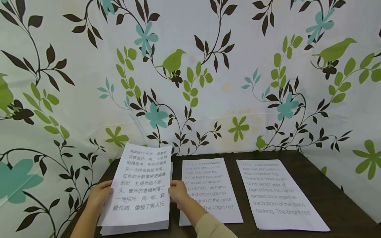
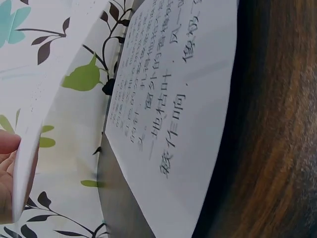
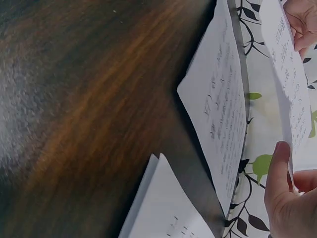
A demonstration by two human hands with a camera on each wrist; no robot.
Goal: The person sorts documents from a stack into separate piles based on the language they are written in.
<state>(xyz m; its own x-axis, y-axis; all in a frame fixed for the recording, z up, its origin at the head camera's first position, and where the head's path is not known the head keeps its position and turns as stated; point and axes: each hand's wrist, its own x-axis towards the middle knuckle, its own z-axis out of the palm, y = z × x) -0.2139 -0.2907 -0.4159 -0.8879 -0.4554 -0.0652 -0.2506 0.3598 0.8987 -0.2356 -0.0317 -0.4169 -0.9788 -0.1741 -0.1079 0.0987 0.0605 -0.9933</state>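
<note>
A white sheet printed with Chinese text [image 1: 140, 185] is held up by both side edges over a paper stack [image 1: 134, 228] at the table's left. My left hand [image 1: 102, 194] pinches its left edge and my right hand [image 1: 176, 193] pinches its right edge. In the left wrist view the lifted sheet [image 2: 29, 148] hangs above the stack's top page [image 2: 168, 124], with my fingers [image 2: 6, 168] at the edge. The right wrist view has my thumb [image 3: 278, 183] on the sheet [image 3: 287, 84], above the stack [image 3: 223, 114].
Two piles of English-text pages lie flat on the dark wooden table [image 1: 327, 188], one in the middle [image 1: 208, 191] and one at the right [image 1: 276, 195]. A floral cloth backdrop [image 1: 208, 82] hangs close behind and wraps both sides. My right forearm crosses the middle pile's near corner.
</note>
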